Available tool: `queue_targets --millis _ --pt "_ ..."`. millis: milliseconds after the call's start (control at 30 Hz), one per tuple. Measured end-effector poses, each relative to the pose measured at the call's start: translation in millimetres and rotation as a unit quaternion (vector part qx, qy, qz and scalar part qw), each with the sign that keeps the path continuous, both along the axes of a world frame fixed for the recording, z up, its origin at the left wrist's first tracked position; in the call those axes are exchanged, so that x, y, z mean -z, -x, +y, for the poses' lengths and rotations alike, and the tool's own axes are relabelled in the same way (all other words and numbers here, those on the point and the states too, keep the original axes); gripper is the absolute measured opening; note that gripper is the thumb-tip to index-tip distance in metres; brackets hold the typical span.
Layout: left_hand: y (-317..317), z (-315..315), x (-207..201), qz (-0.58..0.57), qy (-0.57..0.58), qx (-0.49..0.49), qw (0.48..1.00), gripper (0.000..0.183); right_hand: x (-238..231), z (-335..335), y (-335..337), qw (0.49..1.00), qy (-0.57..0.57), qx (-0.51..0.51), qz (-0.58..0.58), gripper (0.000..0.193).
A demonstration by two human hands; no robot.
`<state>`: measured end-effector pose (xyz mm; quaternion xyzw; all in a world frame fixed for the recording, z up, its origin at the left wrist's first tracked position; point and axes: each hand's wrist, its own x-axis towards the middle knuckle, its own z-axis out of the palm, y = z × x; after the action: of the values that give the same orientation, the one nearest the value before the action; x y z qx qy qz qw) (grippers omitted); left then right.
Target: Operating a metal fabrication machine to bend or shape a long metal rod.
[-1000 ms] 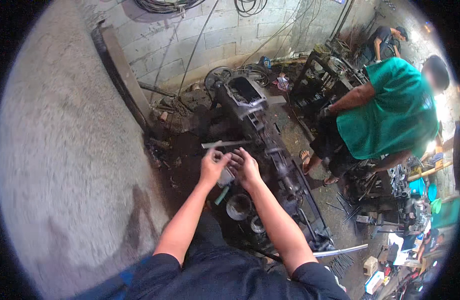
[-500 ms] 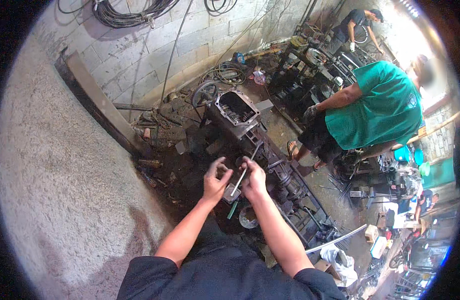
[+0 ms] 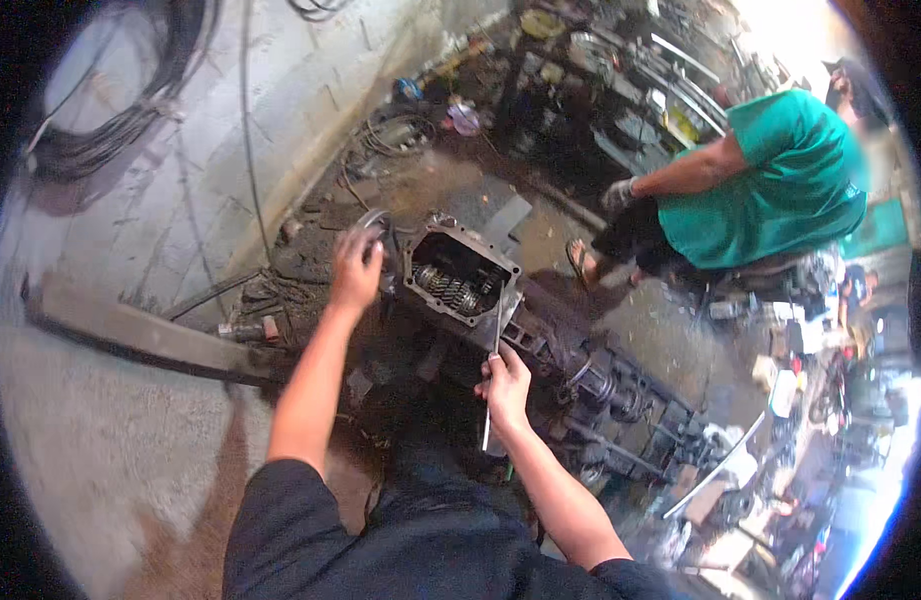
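My right hand is closed round a slim, straight metal rod. The rod stands nearly upright in view, its upper end beside the near right corner of an open metal gear housing. Inside the housing, a shaft with toothed gears shows. My left hand is at a dark round wheel left of the housing, its fingers bent over the rim. Motion blurs those fingers slightly, and the hand covers part of the wheel.
A dark metal frame with a coiled spring-like part extends right of the housing. A person in a green shirt bends over machinery at the right. Cables lie by the block wall. A concrete ledge runs along the left.
My left hand has moved up and left, from beside the rod to the wheel. My right hand keeps the rod, now more upright and nearer the housing. The view has turned.
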<state>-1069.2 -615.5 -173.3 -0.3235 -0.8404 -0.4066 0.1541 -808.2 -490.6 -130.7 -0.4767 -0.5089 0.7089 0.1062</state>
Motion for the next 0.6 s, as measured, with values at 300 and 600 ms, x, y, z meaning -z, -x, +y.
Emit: queue_targets --millis 300,600 --pt "130.3 49.6 60.1 -0.054 0.348 0.159 0.922 0.063 30.9 -9.9 74.8 0.996 -0.074 -0.028 -0.05 0.029" --pt "119.6 33.3 44.2 0.028 0.381 0.229 0.895 0.078 26.1 -26.5 33.4 0.967 -0.165 -0.154 -0.118 0.044"
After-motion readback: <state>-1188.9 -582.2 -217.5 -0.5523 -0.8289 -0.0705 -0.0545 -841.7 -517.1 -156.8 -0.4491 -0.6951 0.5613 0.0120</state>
